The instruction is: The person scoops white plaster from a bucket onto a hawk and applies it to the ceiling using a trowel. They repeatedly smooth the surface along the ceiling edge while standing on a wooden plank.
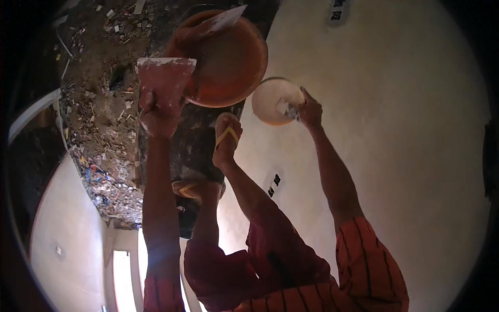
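My left hand is closed on a wide, flat scraper, its reddish blade edged with pale residue, held at the left of a large orange-brown round basin. A long flat tool with a whitish end lies across the basin's upper part. My right hand grips the right side of a smaller round container with pale material inside. A small metallic piece is in it by my fingers; I cannot make out whether I hold that too.
My sandalled feet are on a dark narrow plank. Far below at left lies a floor strewn with debris. A pale plastered wall fills the right, with small openings. Bright doorways show at lower left.
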Available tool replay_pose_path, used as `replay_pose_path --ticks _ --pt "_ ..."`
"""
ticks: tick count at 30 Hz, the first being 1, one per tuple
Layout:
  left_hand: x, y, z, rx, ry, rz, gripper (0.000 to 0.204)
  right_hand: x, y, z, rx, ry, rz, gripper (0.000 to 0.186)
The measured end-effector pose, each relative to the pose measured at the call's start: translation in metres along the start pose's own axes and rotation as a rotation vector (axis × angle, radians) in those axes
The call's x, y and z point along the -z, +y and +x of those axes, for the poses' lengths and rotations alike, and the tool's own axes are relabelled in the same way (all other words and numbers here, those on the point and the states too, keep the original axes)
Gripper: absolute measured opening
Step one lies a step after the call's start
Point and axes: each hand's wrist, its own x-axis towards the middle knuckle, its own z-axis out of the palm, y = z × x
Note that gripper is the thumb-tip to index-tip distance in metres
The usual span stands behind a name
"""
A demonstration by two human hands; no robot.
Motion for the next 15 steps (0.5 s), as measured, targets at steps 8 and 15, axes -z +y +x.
replay_pose_path --ticks 8,15 --pt "0.002 0.013 -0.003 -0.017 0.195 0.184 0.046 -0.023 0.007 0.115 -0.01 0.292 0.073 0.051" --pt "0.089 0.031 -0.049 -0.075 0.194 0.23 0.044 -0.049 -0.034 0.194 -0.038 0.394 0.073 0.055"
